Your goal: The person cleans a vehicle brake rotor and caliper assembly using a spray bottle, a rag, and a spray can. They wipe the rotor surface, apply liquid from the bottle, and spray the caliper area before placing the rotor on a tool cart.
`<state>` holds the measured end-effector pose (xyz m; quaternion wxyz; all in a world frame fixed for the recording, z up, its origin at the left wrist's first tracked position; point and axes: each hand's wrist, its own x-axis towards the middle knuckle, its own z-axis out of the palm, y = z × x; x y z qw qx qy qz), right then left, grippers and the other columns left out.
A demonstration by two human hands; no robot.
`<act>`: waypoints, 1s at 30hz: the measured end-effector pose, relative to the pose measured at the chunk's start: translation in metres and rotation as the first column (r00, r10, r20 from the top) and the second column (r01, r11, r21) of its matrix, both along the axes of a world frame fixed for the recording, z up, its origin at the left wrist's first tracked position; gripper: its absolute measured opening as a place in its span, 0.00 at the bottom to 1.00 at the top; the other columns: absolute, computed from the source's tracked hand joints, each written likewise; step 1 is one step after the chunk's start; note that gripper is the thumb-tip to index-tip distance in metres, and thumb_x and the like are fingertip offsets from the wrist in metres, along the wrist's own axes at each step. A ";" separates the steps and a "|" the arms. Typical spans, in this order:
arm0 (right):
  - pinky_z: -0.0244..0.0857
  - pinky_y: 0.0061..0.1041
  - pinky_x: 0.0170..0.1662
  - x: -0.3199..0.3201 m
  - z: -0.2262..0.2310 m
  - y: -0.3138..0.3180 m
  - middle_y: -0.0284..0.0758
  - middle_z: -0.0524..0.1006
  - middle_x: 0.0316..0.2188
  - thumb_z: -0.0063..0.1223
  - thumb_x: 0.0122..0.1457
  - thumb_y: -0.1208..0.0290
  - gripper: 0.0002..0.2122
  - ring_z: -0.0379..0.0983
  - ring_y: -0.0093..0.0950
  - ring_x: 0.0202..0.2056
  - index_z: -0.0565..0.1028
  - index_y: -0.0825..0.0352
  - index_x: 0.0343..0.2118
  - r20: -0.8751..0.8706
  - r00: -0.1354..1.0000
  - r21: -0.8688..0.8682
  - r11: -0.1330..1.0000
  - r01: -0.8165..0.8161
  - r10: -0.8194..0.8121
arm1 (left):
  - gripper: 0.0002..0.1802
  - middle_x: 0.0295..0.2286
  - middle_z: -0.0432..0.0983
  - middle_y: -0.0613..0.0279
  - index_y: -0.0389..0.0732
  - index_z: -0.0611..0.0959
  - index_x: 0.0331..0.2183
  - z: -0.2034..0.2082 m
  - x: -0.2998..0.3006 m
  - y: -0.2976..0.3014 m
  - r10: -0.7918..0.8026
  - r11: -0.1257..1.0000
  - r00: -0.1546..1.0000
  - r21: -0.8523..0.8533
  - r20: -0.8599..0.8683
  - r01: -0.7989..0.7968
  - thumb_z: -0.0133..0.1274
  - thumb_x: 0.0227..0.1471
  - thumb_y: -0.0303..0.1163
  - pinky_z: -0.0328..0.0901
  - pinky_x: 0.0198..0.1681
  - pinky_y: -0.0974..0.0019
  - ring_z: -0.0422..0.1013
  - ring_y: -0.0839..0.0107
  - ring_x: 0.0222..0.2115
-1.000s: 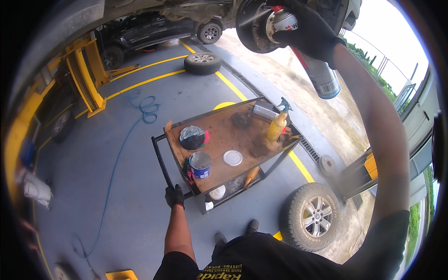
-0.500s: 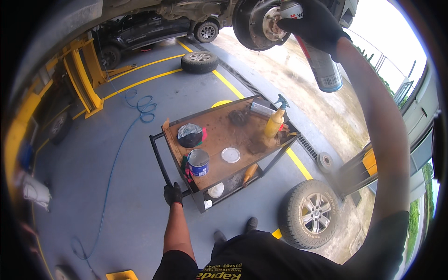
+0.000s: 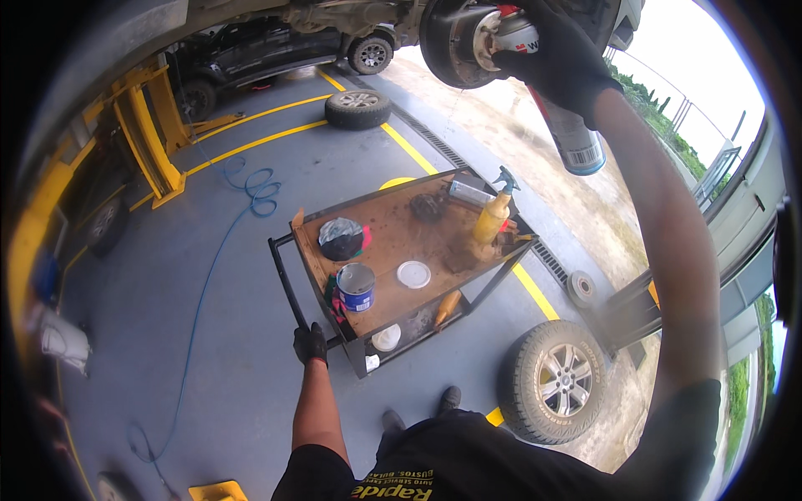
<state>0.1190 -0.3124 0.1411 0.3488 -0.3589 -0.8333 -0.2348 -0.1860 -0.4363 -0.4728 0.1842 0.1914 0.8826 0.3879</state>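
My right hand [image 3: 558, 60], in a black glove, is wrapped round an aerosol spray can [image 3: 576, 144]. The can's white and red top is close to the hub of a raised vehicle's brake assembly [image 3: 444, 52]. A thin streak of liquid seems to fall below that assembly. Low on the left, my gloved left hand [image 3: 310, 343] is closed on the black handle bar [image 3: 288, 284] of a tool cart [image 3: 384, 221]. On the cart's brown top are an open blue can [image 3: 356, 288], a white lid [image 3: 413, 275] and a yellow spray bottle [image 3: 491, 219].
A removed wheel [image 3: 560, 382] stands right of my feet; another tyre [image 3: 357, 109] lies flat farther off. A blue hose [image 3: 205, 280] snakes over the floor at left. Yellow lift posts [image 3: 149, 138] and a dark parked vehicle [image 3: 267, 52] are beyond.
My right hand has shifted slightly left and down with the spray can, turning its top toward the hub. A thin streak now shows below the brake. My left hand stays on the handle.
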 end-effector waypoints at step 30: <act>0.72 0.39 0.47 0.028 -0.113 0.043 0.34 0.72 0.49 0.62 0.49 0.64 0.30 0.77 0.40 0.44 0.66 0.43 0.57 0.033 0.999 -0.109 0.993 0.038 -0.034 | 0.24 0.35 0.81 0.40 0.33 0.79 0.38 0.019 0.007 0.001 -0.013 0.998 0.999 -0.070 -0.029 0.010 0.56 0.50 0.46 0.71 0.44 0.47 0.78 0.45 0.38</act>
